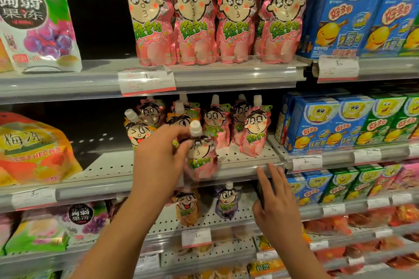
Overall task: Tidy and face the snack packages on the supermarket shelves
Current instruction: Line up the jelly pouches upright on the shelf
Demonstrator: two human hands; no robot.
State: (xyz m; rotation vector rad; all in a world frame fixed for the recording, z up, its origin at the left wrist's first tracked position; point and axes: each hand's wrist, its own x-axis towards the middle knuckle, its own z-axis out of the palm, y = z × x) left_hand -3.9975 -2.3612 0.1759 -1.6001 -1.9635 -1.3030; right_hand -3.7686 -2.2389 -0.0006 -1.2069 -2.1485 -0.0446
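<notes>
**Pink pouch held at middle shelf edge**

Left hand [158, 156] grips a pink pouch [200, 161] by its upper part, fingers curled round just below the white cap [195, 128]. Pouch upright, face outward, at the front lip of the middle shelf [108, 170]; cannot tell whether its base touches the shelf. The pouch is a little blurred.

Right hand [277, 201] is spread, fingers straight and pointing up, fingertips at the clear rail [240, 171] on the middle shelf's front edge. Something dark sits behind its palm; cannot tell what, or whether the hand holds it.

Behind the held pouch, on the same shelf: a cluster of pouches [217, 124], pink and orange mixed, some leaning, set back from the edge. One pink pouch [256, 131] stands forward at the right of the cluster, upright, facing out.

Top shelf: a row of four pink pouches [215, 20] side by side, touching, all faced forward at the edge. Price tag [147, 79] below them on the rail.

Lower shelf: an orange pouch [187, 206] and a purple pouch [227, 201], apart from each other, upright.

Right bay: blue boxes [317, 124] and green boxes [390, 120] in rows. Left bay: large jelly bags [34, 18], one orange bag [34, 149] on the middle level.
</notes>
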